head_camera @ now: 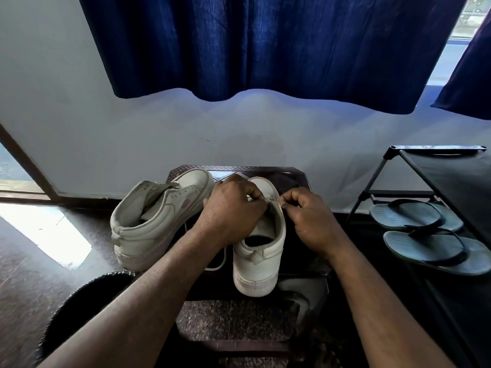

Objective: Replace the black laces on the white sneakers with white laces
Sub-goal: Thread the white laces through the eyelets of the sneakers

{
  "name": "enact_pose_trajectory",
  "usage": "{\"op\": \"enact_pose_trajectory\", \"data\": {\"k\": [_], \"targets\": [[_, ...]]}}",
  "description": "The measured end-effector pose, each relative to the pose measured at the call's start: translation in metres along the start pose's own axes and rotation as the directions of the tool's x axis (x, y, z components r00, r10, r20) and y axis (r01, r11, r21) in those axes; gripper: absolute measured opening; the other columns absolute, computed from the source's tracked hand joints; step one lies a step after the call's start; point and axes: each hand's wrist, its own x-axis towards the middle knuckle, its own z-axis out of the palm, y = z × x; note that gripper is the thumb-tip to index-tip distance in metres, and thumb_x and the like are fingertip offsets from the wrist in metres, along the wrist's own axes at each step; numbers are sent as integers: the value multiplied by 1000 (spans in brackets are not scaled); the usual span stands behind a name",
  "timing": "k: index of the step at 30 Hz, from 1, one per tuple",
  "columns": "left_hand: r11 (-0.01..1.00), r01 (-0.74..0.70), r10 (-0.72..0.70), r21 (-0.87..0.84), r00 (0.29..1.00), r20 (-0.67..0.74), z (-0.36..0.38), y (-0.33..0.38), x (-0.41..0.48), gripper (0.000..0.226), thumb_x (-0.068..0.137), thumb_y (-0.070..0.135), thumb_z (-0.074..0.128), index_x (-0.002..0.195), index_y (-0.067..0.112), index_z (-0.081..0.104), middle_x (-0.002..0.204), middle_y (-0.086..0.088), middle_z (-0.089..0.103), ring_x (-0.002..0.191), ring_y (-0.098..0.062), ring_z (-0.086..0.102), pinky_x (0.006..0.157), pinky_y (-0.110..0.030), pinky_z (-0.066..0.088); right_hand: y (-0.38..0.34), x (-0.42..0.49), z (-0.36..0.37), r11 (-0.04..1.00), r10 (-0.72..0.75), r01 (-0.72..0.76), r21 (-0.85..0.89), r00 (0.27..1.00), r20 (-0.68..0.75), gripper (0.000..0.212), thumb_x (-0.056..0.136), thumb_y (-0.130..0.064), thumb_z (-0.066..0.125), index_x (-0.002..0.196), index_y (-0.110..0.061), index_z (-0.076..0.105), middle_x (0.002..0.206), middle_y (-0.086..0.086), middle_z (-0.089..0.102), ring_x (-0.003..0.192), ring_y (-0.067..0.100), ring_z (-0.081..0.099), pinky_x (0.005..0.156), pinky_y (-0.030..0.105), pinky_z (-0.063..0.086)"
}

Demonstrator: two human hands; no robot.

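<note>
Two white sneakers stand on a small dark stool (295, 173). The left sneaker (156, 219) leans to the left and shows empty eyelets. The right sneaker (259, 258) stands heel toward me. My left hand (233, 208) covers its tongue and pinches a white lace (268, 200) at the top eyelets. My right hand (310, 216) pinches the same lace at the shoe's right edge. A loop of white lace (218, 264) hangs between the two shoes. No black lace is in view.
A black shoe rack (435, 168) stands at the right with a pair of grey flip-flops (425, 229) on its shelf. A blue curtain (265, 43) hangs on the wall ahead. A dark ribbed mat (87, 296) lies on the floor at lower left.
</note>
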Motion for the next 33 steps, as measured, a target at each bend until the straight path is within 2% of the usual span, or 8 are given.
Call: {"op": "enact_pose_trajectory", "data": {"k": [4,7,14,19,23,25,28,33], "targets": [[999,-16,14,-36,999,-47,-2,2,-2,12,84,45,67,77,35,69,88,15,63,85,-7,61,82,-35,51,4,-1,-4,998,40,-42,40,998,49,18,100,-18,63,83,-21,68,86,-7,70,97,21,61,92,38,46],[957,107,-108,-269,994,9,-13,-1,-1,31,92,55,68,80,26,70,65,12,64,62,-9,58,64,-30,46,7,-2,-6,996,48,-52,71,997,61,21,96,-10,63,81,-25,66,78,-18,67,85,9,58,84,32,45],[915,223,-170,-336,969,180,-27,-11,-7,39,93,54,69,86,16,70,66,6,62,49,-9,47,54,-23,38,9,2,-9,991,85,-93,97,993,79,14,93,-14,74,82,-20,74,82,-9,75,79,6,64,82,33,52],[986,68,-55,-154,994,91,-25,-7,-10,48,81,68,74,86,21,66,61,10,60,49,-6,49,52,-25,41,7,0,-9,990,93,-101,103,992,82,19,94,-15,70,75,-20,72,77,-5,73,76,11,62,80,40,52],[966,179,-153,-189,978,142,-31,-13,-5,66,82,85,49,81,22,68,74,9,68,67,-14,61,69,-32,47,7,0,-7,979,125,-137,148,989,84,20,92,-13,71,73,-20,74,75,-7,74,77,12,64,84,45,54],[983,152,-124,-100,962,244,-33,-15,-5,55,88,73,52,83,21,66,73,9,61,67,-10,57,67,-25,45,5,-1,-5,977,119,-132,165,989,85,17,90,-19,70,74,-19,74,75,-4,73,76,13,63,84,47,54],[965,179,-120,-191,952,283,-30,-15,-8,33,104,40,61,83,15,65,55,10,46,47,-8,39,49,-23,33,2,-2,-4,976,120,-134,170,989,90,17,80,-35,67,75,-20,74,77,0,73,76,15,62,82,48,54],[997,79,-76,-3,959,273,-34,-12,-9,31,108,38,51,92,14,64,85,-11,67,78,-29,61,72,-37,49,3,-2,-11,975,128,-137,174,990,63,17,81,-32,69,72,-19,74,70,-4,72,72,13,61,77,42,51]]}}
